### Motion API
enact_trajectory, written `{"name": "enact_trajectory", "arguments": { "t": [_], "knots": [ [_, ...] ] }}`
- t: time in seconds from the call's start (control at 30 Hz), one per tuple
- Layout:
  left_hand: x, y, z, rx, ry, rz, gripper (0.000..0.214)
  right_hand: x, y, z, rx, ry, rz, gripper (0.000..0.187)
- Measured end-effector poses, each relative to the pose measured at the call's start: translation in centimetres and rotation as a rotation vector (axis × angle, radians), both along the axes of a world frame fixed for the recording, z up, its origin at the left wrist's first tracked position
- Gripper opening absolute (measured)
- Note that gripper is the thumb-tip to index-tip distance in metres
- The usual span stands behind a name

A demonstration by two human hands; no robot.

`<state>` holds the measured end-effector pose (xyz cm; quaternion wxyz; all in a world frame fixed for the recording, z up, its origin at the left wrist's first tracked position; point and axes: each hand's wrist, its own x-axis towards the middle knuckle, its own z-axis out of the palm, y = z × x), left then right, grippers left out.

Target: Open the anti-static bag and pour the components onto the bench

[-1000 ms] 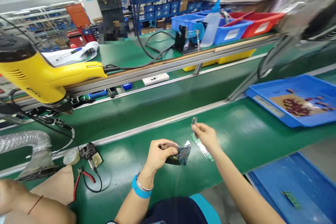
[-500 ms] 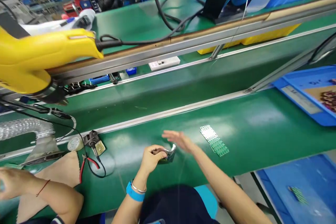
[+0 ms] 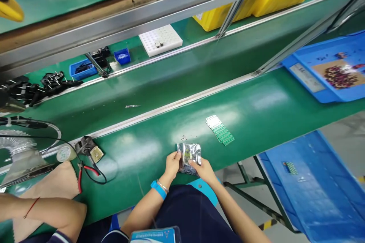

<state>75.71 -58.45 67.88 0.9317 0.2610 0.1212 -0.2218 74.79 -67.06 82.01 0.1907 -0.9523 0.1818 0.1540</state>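
A small shiny silver bag [image 3: 188, 153] lies at the near edge of the green belt [image 3: 256, 110], held from both sides. My left hand [image 3: 172, 165] pinches its left edge and my right hand [image 3: 203, 169] grips its lower right corner. Dark small parts show through the foil. A green circuit board strip [image 3: 219, 130] lies flat on the belt just beyond and to the right of my hands. A few tiny dark bits [image 3: 184, 137] lie on the belt above the bag.
Another person's arm [image 3: 42, 212] rests at the lower left beside red-handled cutters [image 3: 85, 172] and a soldering stand [image 3: 89, 150]. A blue tray [image 3: 302, 72] with dark parts sits at right; a second blue tray [image 3: 313, 182] lies lower right. Yellow bins [image 3: 256, 3] stand behind the rail.
My view has tilted down. My right hand, which had put the green board on the belt, came back to the bag; both hands now hold it flat.
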Motion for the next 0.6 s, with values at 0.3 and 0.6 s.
{"name": "enact_trajectory", "arguments": {
  "t": [0.3,0.6],
  "knots": [
    [-0.8,-0.5,-1.0,-0.095,0.159,0.004,0.079,0.8,0.7,-0.2,-0.109,0.108,0.032,0.049],
    [-1.1,-0.2,-1.4,-0.053,0.188,0.012,0.083,1.2,-0.6,-1.2,-0.097,0.152,0.071,0.056]
  ]
}}
